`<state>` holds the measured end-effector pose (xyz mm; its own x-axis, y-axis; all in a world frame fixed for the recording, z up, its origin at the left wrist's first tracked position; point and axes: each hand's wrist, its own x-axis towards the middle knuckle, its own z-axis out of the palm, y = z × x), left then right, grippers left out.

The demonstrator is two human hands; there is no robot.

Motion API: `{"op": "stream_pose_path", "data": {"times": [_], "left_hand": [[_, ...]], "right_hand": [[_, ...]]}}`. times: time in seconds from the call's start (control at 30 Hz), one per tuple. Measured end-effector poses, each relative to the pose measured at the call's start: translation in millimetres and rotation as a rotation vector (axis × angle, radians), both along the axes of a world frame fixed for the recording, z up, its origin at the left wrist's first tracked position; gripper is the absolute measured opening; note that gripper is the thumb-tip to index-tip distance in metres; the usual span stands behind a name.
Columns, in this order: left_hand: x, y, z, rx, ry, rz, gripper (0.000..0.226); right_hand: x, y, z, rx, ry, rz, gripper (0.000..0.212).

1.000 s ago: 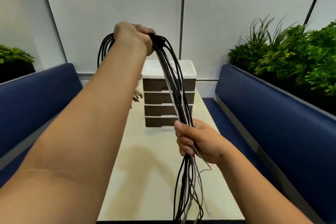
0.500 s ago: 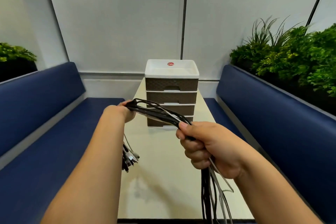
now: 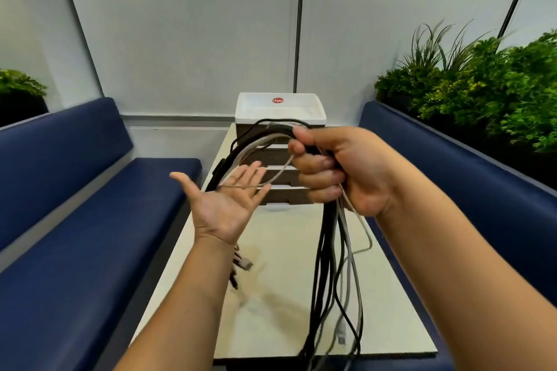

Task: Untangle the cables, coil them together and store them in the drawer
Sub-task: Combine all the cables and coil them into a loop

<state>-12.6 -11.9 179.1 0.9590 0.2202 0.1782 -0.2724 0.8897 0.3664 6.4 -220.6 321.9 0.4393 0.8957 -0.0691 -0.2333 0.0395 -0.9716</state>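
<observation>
Nearest, the cables (image 3: 328,265) hang past the counter (image 3: 286,250)'s near edge, their lower ends cut off. The right hand (image 3: 340,169) has its grip clamped on the bundle above the counter; the left hand (image 3: 224,197) lies palm-up, fingers apart, a thin strand across them. Plug ends are partly hidden behind the left wrist. Farther off, the drawer unit (image 3: 280,111) stands closed between blue benches (image 3: 75,190).
</observation>
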Motion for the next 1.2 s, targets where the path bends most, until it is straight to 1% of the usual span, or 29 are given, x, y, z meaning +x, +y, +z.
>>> {"op": "stream_pose_path", "data": {"times": [0.07, 0.13, 0.2, 0.27, 0.3, 0.4, 0.43, 0.47, 0.53, 0.6, 0.67, 0.73, 0.77, 0.8, 0.83, 0.87, 0.9, 0.93, 0.97, 1.0, 1.07, 1.1, 1.13, 1.2], "left_hand": [[0.7, -18.7, 15.8, 0.145, -0.083, -0.154, 0.145], [-1.3, -35.1, 43.0, 0.26, -0.209, -0.32, 0.138], [-7.4, -46.9, 70.0, 0.278, -0.295, -0.417, 0.114], [-12.1, -56.7, 84.4, 0.313, -0.247, -0.398, 0.097], [-11.8, -59.5, 84.7, 0.358, -0.197, -0.368, 0.096], [-9.1, -62.9, 62.9, 0.565, 0.044, -0.274, 0.111], [-7.5, -60.5, 50.6, 0.602, 0.13, -0.276, 0.111], [-6.2, -56.8, 39.5, 0.63, 0.207, -0.277, 0.106], [-6.1, -48.0, 18.7, 0.686, 0.325, -0.26, 0.084], [-9.0, -42.4, 5.2, 0.809, 0.448, -0.22, 0.063], [-10.2, -41.3, -3.6, 0.956, 0.627, -0.161, 0.055], [-8.1, -37.9, -14.2, 1.03, 0.833, -0.092, 0.046], [-6.4, -34.2, -19.6, 0.981, 0.918, -0.1, 0.04], [-5.6, -29.9, -23.8, 0.842, 0.972, -0.156, 0.036], [-5.3, -26.2, -27.4, 0.631, 0.976, -0.211, 0.033], [-6.1, -23.1, -29.6, 0.429, 0.954, -0.242, 0.032], [-7.6, -20.7, -32.5, 0.292, 0.933, -0.245, 0.032], [-9.3, -19.6, -35.4, 0.243, 0.936, -0.238, 0.034], [-9.5, -19.5, -38.6, 0.249, 0.948, -0.237, 0.039], [-9.4, -20.1, -40.9, 0.337, 0.971, -0.224, 0.046], [-14.0, -22.5, -32.2, 0.665, 1.004, -0.17, 0.058], [-18.0, -24.8, -19.8, 0.81, 0.979, -0.129, 0.063], [-23.3, -26.7, -3.8, 0.902, 0.923, -0.085, 0.068], [-34.3, -32.5, 33.6, 0.956, 0.711, -0.019, 0.078]], "right_hand": [[1.1, 9.5, 7.7, -0.006, -0.033, -0.027, 0.032], [2.5, 18.4, 10.1, -0.007, -0.05, -0.048, 0.032], [3.9, 24.6, 9.5, -0.007, -0.053, -0.061, 0.032], [6.1, 27.0, 9.6, 0.0, -0.048, -0.063, 0.033], [7.6, 26.8, 10.8, 0.006, -0.041, -0.064, 0.033], [12.5, 23.9, 16.7, 0.001, -0.048, -0.083, 0.032], [14.3, 22.6, 18.6, -0.006, -0.055, -0.086, 0.032], [16.1, 21.6, 20.3, -0.013, -0.06, -0.088, 0.032], [20.0, 18.9, 21.3, -0.026, -0.06, -0.101, 0.032], [24.3, 16.9, 20.7, -0.03, -0.053, -0.119, 0.032], [28.2, 14.7, 19.8, -0.032, -0.044, -0.14, 0.032], [30.8, 12.4, 19.5, -0.032, -0.034, -0.148, 0.032], [31.6, 11.4, 19.3, -0.03, -0.03, -0.147, 0.032], [32.2, 10.5, 19.1, -0.027, -0.029, -0.147, 0.032], [32.5, 9.7, 19.1, -0.024, -0.033, -0.146, 0.032], [32.3, 9.0, 19.2, -0.02, -0.039, -0.144, 0.032], [31.9, 8.4, 19.5, -0.015, -0.046, -0.141, 0.032], [31.5, 8.1, 19.9, -0.01, -0.055, -0.137, 0.031], [31.0, 7.8, 20.3, -0.006, -0.063, -0.134, 0.031], [30.7, 7.4, 20.6, -0.004, -0.069, -0.129, 0.031], [30.0, 7.2, 19.7, -0.007, -0.074, -0.113, 0.031], [29.6, 7.2, 18.6, -0.013, -0.072, -0.107, 0.031], [29.1, 7.5, 16.9, -0.022, -0.067, -0.104, 0.031], [27.8, 8.8, 12.7, -0.042, -0.062, -0.097, 0.031]]}}
